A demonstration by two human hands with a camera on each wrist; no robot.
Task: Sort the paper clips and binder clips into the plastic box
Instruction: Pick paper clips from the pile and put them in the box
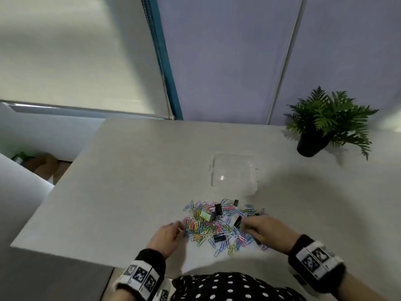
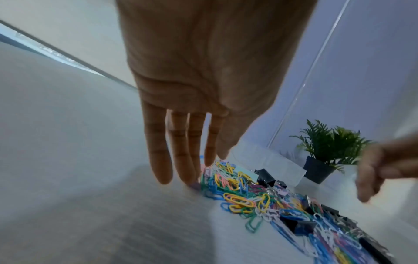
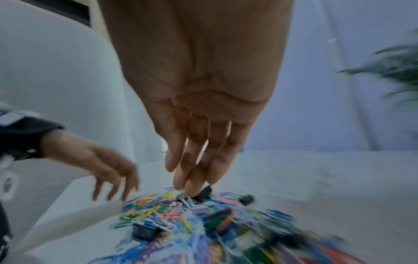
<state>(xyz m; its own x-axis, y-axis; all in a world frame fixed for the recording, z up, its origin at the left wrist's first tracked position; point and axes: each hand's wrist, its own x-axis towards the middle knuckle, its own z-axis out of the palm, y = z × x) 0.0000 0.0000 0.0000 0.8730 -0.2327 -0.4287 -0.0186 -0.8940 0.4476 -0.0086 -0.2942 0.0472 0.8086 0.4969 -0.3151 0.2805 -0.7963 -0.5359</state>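
A heap of coloured paper clips (image 1: 208, 229) mixed with black binder clips (image 1: 219, 237) lies on the pale table near me. Beyond it stands the clear plastic box (image 1: 233, 172); nothing shows inside it. My left hand (image 1: 181, 228) rests at the heap's left edge, and in the left wrist view its straight fingers (image 2: 181, 160) touch the outermost paper clips (image 2: 239, 198). My right hand (image 1: 244, 223) is at the heap's right side. In the blurred right wrist view my right hand (image 3: 196, 185) pinches a black binder clip (image 3: 204, 193) between thumb and fingers at the top of the heap.
A potted fern (image 1: 325, 122) in a black pot stands at the table's far right. The table's left edge (image 1: 54, 187) drops off to the floor. A wall panel runs along the back, just behind the box.
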